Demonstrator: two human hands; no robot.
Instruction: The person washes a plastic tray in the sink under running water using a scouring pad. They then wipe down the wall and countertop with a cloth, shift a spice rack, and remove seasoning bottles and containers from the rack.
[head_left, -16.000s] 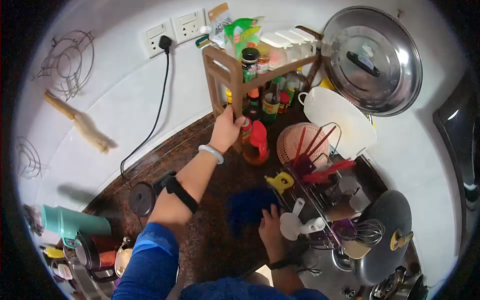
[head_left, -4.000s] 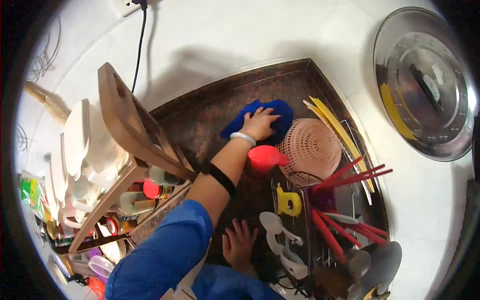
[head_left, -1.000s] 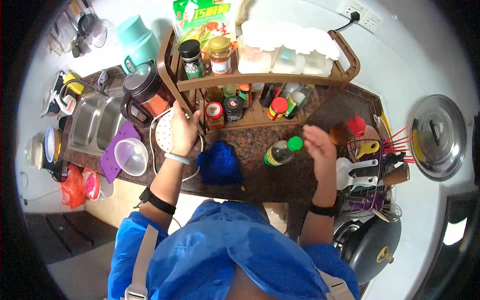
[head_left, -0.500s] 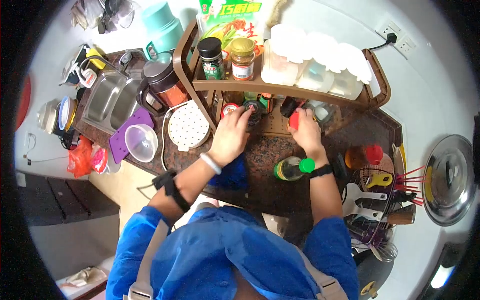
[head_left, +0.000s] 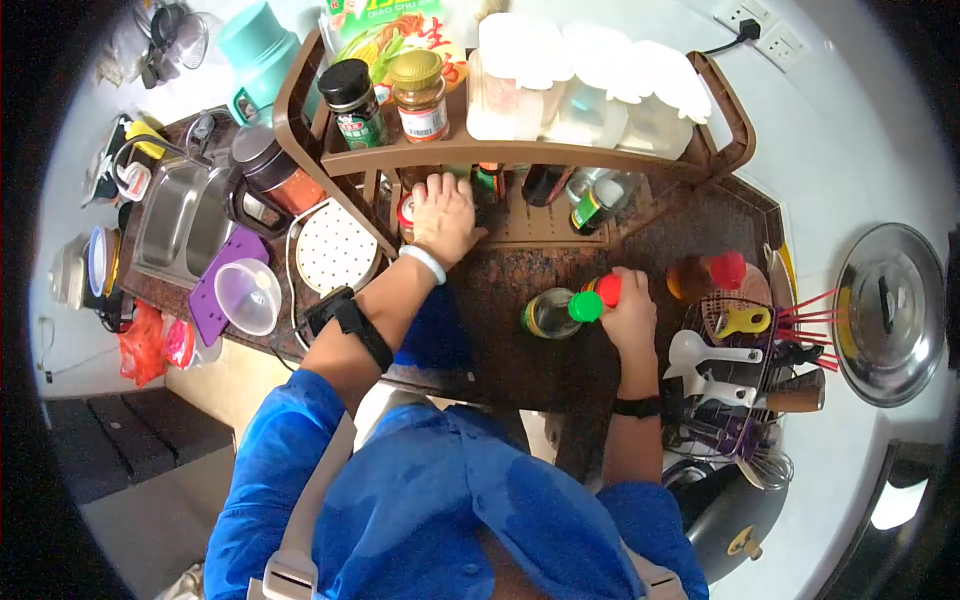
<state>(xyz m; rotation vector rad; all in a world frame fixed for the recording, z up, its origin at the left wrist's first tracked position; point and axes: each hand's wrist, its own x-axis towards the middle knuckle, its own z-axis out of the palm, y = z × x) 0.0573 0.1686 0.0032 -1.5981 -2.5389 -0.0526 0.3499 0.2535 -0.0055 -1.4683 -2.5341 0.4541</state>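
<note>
At your far left is the metal sink [head_left: 160, 225], with the purple board [head_left: 210, 305] to its right and a clear bowl [head_left: 248, 297] over the board. Next come the dark-lidded pitcher [head_left: 275, 180] and, nearer you, the white perforated plate [head_left: 338, 247]. Your left hand [head_left: 445, 215] reaches into the lower level of the brown rack [head_left: 520, 155], just right of a red-lidded jar [head_left: 405, 210]; its fingers are bent, but you cannot tell from here whether they grasp anything. The blue cloth [head_left: 435, 335] lies on the counter, on the near side of that hand. Farther right, a green-capped bottle [head_left: 545, 315] is near the middle of the counter, its cap pointing right. Right beside that cap, your right hand [head_left: 630, 310] grasps a red-topped jar [head_left: 608, 290] on the near side of the rack; most of the jar is hidden. To the right are a red-capped amber container [head_left: 690, 278] and white-handled utensils [head_left: 715, 350].
</note>
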